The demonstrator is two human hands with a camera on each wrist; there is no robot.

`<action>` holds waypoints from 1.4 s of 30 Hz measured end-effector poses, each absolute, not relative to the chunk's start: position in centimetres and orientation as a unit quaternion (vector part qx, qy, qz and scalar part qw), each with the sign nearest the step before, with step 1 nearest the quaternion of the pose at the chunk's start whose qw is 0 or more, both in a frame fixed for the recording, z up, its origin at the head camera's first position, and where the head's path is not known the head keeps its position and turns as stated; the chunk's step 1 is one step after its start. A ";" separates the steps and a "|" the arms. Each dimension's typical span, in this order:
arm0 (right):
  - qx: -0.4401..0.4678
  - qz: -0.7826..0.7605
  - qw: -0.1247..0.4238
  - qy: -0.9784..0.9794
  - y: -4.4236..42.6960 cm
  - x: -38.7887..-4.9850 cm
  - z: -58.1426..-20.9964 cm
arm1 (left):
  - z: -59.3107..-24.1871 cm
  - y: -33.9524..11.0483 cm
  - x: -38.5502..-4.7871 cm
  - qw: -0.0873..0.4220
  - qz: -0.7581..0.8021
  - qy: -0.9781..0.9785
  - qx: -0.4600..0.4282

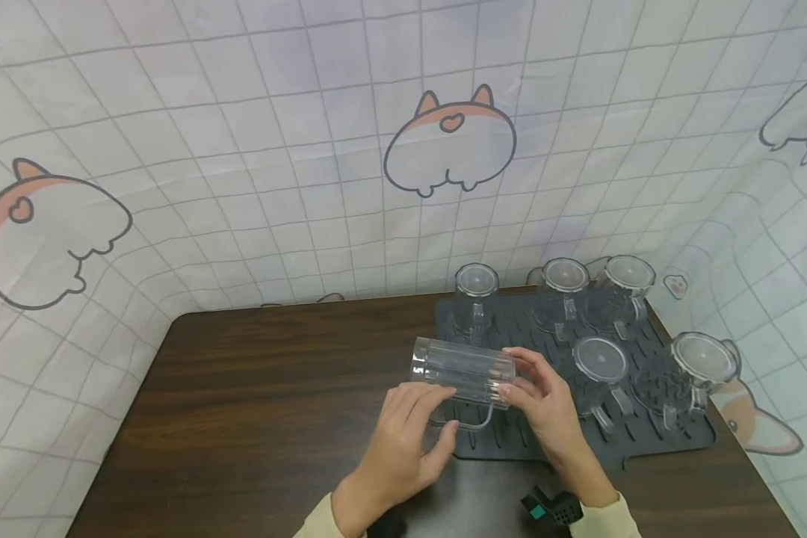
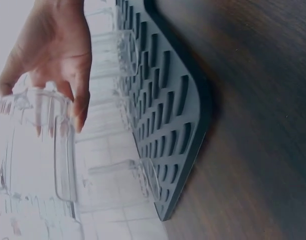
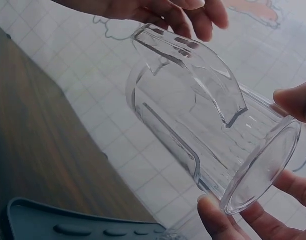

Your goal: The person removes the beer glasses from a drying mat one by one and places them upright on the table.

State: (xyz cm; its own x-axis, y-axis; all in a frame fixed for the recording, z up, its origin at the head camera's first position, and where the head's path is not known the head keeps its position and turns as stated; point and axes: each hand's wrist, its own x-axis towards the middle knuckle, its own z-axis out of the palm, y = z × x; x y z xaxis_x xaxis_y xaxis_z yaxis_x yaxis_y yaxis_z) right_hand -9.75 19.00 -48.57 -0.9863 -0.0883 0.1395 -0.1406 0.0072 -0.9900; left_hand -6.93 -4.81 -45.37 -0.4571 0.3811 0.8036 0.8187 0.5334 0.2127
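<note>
Glass mug (image 1: 459, 370): lying sideways in the air, its body showing over the left part of the drying mat (image 1: 501, 442) in the head view. Right hand (image 1: 550, 407) is pinching the mug's right end, thumb on the near side, fingers curling around the far side. Handle (image 1: 489, 418) is sticking out on the side facing the wearer, left of that pinch.

Left hand (image 1: 406, 437) is hovering at the mug's other half, left of the right-hand grip; fingers bending loosely, thumb standing apart. Fingertips are coming right up to the glass; cannot tell whether they are touching.

Around the grip: one clear mug (image 1: 474, 310) is standing beyond it and a little to the left. Two more (image 1: 561, 302) are standing beyond and to the right; another pair (image 1: 598, 377) is standing directly right. All five are resting on the mat. Dark wooden table (image 1: 255, 403) is stretching away to the left of both hands. Tile-patterned cloth (image 1: 276, 172) is hanging behind everything. Black wrist device (image 1: 561, 509) is sitting below the right hand, by a pale sleeve (image 1: 605, 521).
</note>
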 end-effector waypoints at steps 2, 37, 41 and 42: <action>0.077 0.702 0.022 -0.707 19.0 -9.8 -48.5 | -45.3 -5.0 -7.0 0.361 -0.319 -0.797 -0.365; 0.076 0.729 0.070 -0.677 18.7 -10.8 -46.0 | -46.4 -6.0 -7.1 0.167 -0.641 -0.738 -0.130; 0.076 0.729 0.077 -0.676 18.5 -10.9 -45.9 | -46.1 -5.9 -7.4 0.134 -0.681 -0.713 -0.098; 0.076 0.730 0.079 -0.674 18.5 -10.9 -45.8 | -46.0 -5.9 -7.5 0.128 -0.691 -0.705 -0.092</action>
